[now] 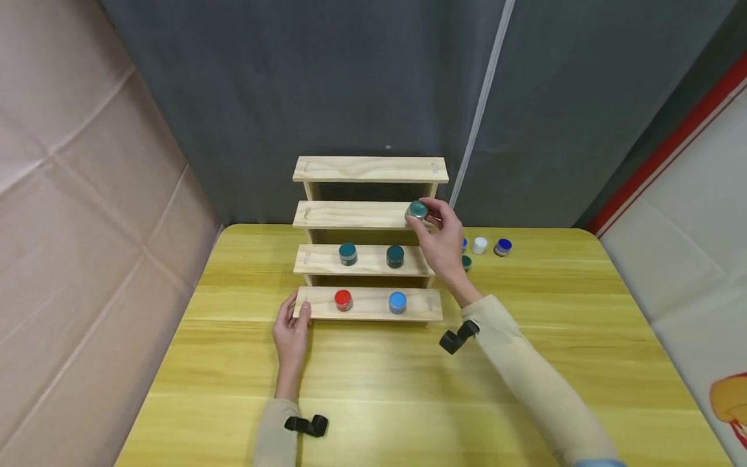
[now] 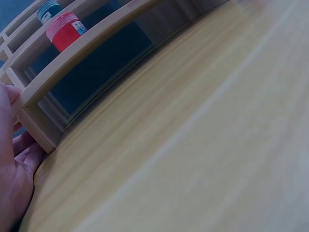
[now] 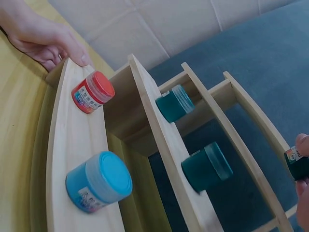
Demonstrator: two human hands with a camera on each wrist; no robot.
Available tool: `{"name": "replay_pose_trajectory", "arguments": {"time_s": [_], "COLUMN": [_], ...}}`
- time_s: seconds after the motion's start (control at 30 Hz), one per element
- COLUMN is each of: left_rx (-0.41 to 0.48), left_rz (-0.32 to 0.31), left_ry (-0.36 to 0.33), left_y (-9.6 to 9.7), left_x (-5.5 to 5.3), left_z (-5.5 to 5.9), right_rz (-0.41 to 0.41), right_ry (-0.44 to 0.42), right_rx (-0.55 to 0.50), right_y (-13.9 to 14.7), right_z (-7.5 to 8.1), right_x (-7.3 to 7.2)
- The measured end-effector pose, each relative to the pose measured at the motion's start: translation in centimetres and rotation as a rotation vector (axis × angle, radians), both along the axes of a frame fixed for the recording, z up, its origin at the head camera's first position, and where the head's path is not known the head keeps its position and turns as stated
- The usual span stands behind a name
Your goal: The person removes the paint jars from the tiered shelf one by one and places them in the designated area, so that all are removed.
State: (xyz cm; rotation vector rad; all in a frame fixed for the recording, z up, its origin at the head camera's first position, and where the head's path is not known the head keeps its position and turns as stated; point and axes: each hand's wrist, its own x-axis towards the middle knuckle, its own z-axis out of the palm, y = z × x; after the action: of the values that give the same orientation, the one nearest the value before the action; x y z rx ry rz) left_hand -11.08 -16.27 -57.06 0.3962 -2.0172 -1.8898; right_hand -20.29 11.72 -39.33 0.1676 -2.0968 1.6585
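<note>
Though squat, a cylindrical green jar [image 1: 417, 209]

The right hand [image 1: 443, 245] is pinching a green-lidded jar [image 1: 417, 210] near the right end of a four-tier wooden rack [image 1: 356, 214]; the left hand [image 1: 291, 336] is gripping its bottom tier [image 1: 370, 305].

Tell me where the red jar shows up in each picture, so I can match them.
Head view: the red jar stands on the bottom shelf, left of the light blue jar.
Left wrist view: the red jar is near the top left corner.
Right wrist view: the red jar is in the upper left, above the light blue jar in the picture.
Shared landmark: the left hand, holding that shelf's end beside the red jar.
</note>
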Motion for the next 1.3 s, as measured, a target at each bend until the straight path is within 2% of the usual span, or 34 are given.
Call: {"name": "replay_pose_trajectory", "arguments": {"time_s": [0.23,0.5,0.6,0.67,0.8,0.9,0.97,1.13,1.3], "left_rx": [0.001,0.0,-0.002,-0.007,0.005,0.016,0.02,0.024,0.021], "left_rz": [-0.006,0.005,0.008,0.006,-0.001,-0.001,0.0,0.003,0.004], "left_ry": [0.014,0.005,0.015,0.024,0.015,0.014,0.017,0.015,0.008], "left_y": [0.0,-0.1,0.0,0.2,0.2,0.1,0.0,0.0,0.1], "left_x": [0.2,0.2,0.2,0.4,0.4,0.1,0.1,0.1,0.1], "left_z": [0.2,0.0,0.3,1.0,1.2,0.4,0.3,0.2,0.1], "right_rz": [-0.034,-0.077,-0.093,-0.109,-0.133,-0.152,-0.166,-0.191,-0.219], "right_ry": [-0.014,-0.011,-0.011,-0.006,0.015,0.025,0.022,-0.02,-0.101], "right_rx": [-0.085,-0.078,-0.083,-0.088,-0.092,-0.089,-0.083,-0.067,-0.062], "right_y": [1.9,3.6,4.1,4.5,5.3,6.0,6.4,7.3,8.3], "right_z": [-0.5,-1.1,-1.3,-1.5,-2.0,-2.4,-2.6,-3.2,-4.0], "right_x": [0.6,0.9,1.1,1.2,1.3,1.3,1.4,1.7,1.7]}}
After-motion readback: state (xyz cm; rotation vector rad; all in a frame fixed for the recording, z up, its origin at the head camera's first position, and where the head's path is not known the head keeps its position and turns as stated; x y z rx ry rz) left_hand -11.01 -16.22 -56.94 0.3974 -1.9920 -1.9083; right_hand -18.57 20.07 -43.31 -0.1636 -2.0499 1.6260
